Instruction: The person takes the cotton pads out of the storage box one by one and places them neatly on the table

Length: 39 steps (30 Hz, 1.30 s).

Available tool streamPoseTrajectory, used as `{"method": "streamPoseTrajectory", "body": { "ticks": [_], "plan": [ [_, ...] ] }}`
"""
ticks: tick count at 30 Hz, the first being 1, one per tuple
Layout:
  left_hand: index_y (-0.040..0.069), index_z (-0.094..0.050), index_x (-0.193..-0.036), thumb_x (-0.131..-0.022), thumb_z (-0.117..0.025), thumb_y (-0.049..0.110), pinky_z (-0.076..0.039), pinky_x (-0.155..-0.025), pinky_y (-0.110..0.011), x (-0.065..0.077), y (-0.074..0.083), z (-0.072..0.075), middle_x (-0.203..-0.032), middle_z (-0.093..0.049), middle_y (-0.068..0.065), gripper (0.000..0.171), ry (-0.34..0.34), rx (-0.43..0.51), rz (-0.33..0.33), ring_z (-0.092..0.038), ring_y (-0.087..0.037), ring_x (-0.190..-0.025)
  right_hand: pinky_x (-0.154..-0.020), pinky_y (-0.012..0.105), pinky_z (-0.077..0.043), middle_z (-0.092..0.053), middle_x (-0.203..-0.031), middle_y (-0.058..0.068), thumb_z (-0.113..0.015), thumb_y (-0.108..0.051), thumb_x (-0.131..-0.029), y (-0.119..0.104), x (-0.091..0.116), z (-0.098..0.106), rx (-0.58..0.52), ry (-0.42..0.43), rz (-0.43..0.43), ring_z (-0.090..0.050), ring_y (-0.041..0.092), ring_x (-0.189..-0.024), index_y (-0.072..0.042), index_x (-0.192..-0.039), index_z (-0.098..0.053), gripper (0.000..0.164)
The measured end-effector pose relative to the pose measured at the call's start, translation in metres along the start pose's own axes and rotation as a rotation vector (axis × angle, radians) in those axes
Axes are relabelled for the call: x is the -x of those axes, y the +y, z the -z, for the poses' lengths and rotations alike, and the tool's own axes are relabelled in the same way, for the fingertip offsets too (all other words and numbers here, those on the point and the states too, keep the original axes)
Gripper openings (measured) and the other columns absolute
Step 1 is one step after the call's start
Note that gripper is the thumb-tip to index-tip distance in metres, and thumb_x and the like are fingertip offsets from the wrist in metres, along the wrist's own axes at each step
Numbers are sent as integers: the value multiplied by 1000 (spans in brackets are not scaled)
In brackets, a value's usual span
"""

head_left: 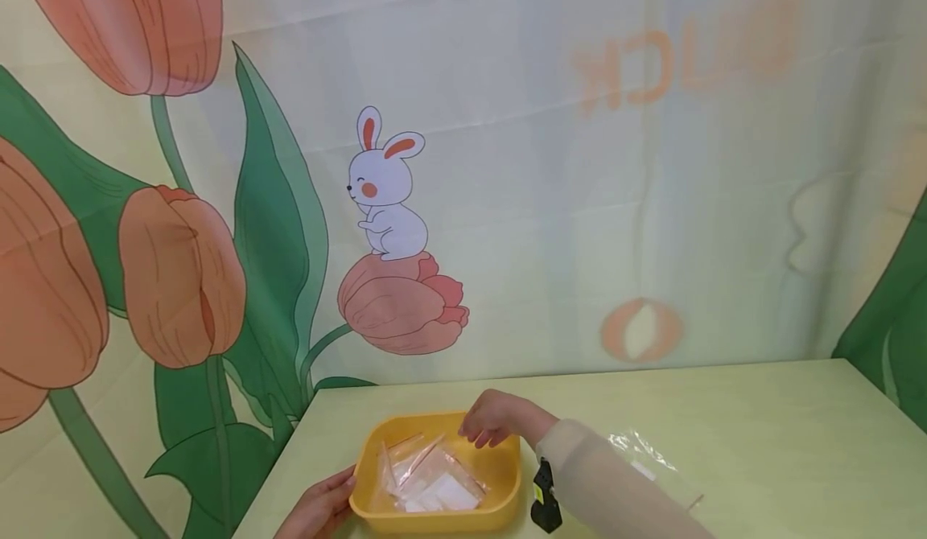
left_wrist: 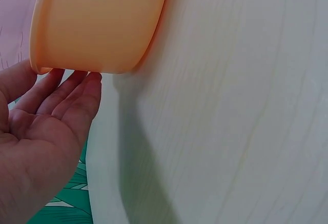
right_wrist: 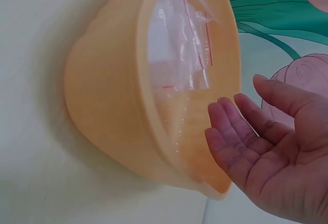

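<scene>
A yellow plastic basin [head_left: 434, 521] stands near the table's front edge, with several clear zip bags [head_left: 452, 479] lying in it. Some of the bags show red seal lines and white contents. At the basin's left side, my left hand [head_left: 322, 503] touches the outer wall with its fingertips, the thumb by the rim; the left wrist view shows these fingers [left_wrist: 61, 98] fairly straight. Over the basin's far right part hovers my right hand [head_left: 496, 418], holding nothing. Its fingers [right_wrist: 241, 137] are loosely bent beside the rim in the right wrist view.
On the pale table [head_left: 760, 426], right of the basin, lies a clear plastic bag [head_left: 640, 450], partly hidden by the right sleeve [head_left: 601, 475]. A black wrist device [head_left: 545, 499] hangs at that sleeve. Behind the table hangs a printed curtain [head_left: 521, 225] with tulips and a rabbit.
</scene>
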<state>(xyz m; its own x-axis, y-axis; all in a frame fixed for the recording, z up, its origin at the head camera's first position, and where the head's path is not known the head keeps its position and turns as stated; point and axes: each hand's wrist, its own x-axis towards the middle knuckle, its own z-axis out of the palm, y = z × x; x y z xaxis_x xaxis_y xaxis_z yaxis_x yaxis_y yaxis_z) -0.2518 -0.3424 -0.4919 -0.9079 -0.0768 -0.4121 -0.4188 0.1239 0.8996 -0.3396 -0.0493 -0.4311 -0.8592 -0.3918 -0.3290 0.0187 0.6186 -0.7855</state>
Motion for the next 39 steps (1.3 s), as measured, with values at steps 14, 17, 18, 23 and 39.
{"method": "streamPoseTrajectory", "body": {
  "ticks": [14, 17, 18, 23, 39],
  "plan": [
    [-16, -28, -152, -111, -42, 12, -40, -118, -56, -1, -3, -2, -159, -29, -35, 52, -10, 8, -5, -49, -42, -139, -68, 26, -61, -67, -73, 6, -75, -9, -89, 15, -5, -26, -8, -7, -67, -59, 17, -66, 2, -86, -77, 12],
    [-16, -27, -153, -110, -43, 11, -40, -118, -56, -1, -3, -2, -159, -29, -35, 53, -7, 11, 3, -50, -41, -138, -63, 23, -57, -64, -69, 5, -75, -8, -88, 15, -3, -29, -2, -4, -62, -58, 15, -63, 2, -82, -76, 11],
    [-16, -27, -153, -110, -42, 11, -40, -118, -56, 0, -3, -2, -160, -28, -35, 53, -6, 11, 6, -50, -41, -137, -62, 24, -56, -64, -68, 4, -75, -8, -87, 15, -2, -30, 2, -6, -61, -57, 15, -63, 1, -80, -76, 12],
    [-16, -26, -153, -111, -41, 11, -39, -119, -57, 1, -1, 0, -160, -27, -35, 52, -7, 14, 1, -47, -42, -140, -62, 26, -54, -64, -65, 3, -77, -9, -85, 12, 2, -32, 15, -17, -61, -57, 16, -63, -1, -74, -74, 14],
    [-16, -28, -152, -110, -43, 9, -39, -118, -57, 1, 0, -1, -159, -28, -35, 52, 3, 25, -2, -47, -44, -140, -43, 19, -28, -42, -49, -1, -73, -3, -83, 8, 13, -38, -2, -2, -85, -33, 11, -45, -1, -65, -68, 19]
  ]
}}
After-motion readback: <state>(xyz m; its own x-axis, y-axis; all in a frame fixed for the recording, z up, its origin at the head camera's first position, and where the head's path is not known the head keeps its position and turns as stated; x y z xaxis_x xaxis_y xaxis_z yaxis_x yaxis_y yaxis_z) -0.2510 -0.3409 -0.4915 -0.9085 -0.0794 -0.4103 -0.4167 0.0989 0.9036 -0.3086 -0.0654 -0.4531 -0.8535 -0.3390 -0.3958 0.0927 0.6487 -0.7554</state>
